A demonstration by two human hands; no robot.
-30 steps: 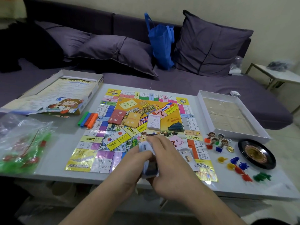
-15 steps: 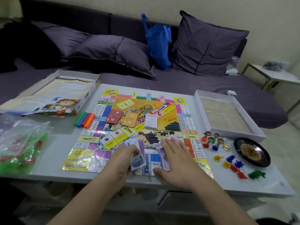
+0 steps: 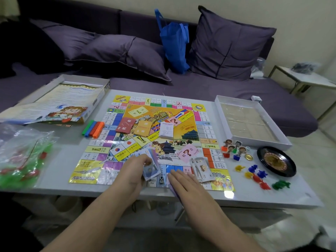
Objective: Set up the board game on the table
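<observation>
Head view: left hand [image 3: 135, 170] fingers pinch a fanned wad of pale paper play-money notes [image 3: 150, 165]; right hand [image 3: 183, 182] lies flat, fingers straight, pressing a purple note at the colourful square game board's [image 3: 154, 131] six o'clock edge — dealing money into piles seems underway. Next: lay another note beside the small banknote pile [image 3: 201, 167] at four o'clock.

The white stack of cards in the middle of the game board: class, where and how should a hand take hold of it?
Pinch the white stack of cards across its two long side edges, coming from straight above. It lies flat on the colourful game board, its height showing at the near edge, with bare board on both long sides leaving room for fingertips and a thumb. Squeezing probably keeps the cards together.
</observation>
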